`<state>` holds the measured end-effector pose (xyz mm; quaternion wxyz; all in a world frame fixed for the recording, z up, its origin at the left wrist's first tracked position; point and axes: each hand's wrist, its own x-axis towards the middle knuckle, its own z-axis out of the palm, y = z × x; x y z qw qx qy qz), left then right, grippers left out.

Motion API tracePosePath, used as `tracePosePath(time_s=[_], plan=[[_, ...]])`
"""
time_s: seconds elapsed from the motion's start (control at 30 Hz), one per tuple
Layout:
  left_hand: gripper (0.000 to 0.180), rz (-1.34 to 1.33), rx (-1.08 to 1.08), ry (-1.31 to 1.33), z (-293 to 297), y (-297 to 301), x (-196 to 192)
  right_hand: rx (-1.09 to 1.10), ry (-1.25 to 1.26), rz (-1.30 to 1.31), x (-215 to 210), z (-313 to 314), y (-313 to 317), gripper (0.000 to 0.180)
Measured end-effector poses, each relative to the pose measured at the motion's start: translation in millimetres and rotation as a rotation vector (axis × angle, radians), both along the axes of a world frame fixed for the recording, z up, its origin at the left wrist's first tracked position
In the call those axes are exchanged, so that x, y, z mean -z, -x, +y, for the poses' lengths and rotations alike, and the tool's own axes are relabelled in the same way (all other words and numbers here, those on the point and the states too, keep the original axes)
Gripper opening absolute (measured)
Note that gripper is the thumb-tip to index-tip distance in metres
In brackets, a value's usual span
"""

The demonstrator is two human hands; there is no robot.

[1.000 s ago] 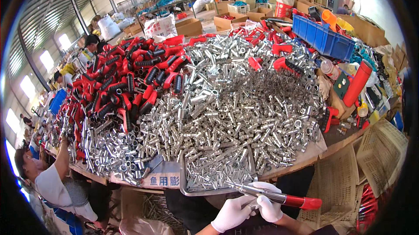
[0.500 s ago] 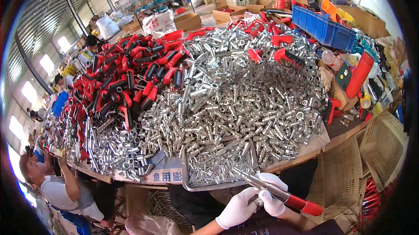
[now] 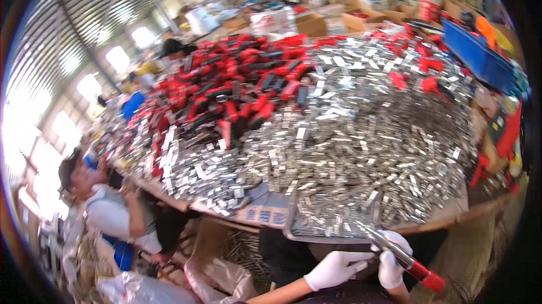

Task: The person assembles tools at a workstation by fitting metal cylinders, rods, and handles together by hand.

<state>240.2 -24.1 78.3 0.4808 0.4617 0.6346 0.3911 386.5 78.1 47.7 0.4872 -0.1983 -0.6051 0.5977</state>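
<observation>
Silvery tray (image 3: 324, 240), seemingly metal pins (image 3: 327, 225), red-ended tube (image 3: 409, 263) nearby

We've open air above the metal parts (image 3: 361, 151); low across the bench (image 3: 480, 211) they block us. Left hand (image 3: 336, 269) has room forward to the tray (image 3: 322, 240), metal-and-red tool (image 3: 411, 264) slanting on its right; co-worker (image 3: 121, 213) at bench's left edge

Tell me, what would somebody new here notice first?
Probably the big heap of red-and-black handles, left of the middle. Beside it, shiny metal parts spread across the middle and right. Low on the right, a white-gloved right hand holds a silver-and-red tool.
</observation>
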Motion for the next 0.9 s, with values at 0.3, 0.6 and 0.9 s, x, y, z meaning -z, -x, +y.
tracePosePath(time_s=[0.3,0.6,0.9], plan=[[0.026,-0.204,0.083,0.142,3.2,-3.3,20.7,-0.06,-0.04,-0.012,-10.8,-9.7,6.0,0.045],[0.017,0.174,0.123,-0.163,3.8,-3.0,13.3,-0.11,-0.02,-0.059,-9.4,-9.6,2.3,0.045],[0.036,-0.128,0.051,0.043,6.7,-7.0,20.1,-0.053,-0.006,-0.095,-4.3,-12.7,5.0,0.047]])
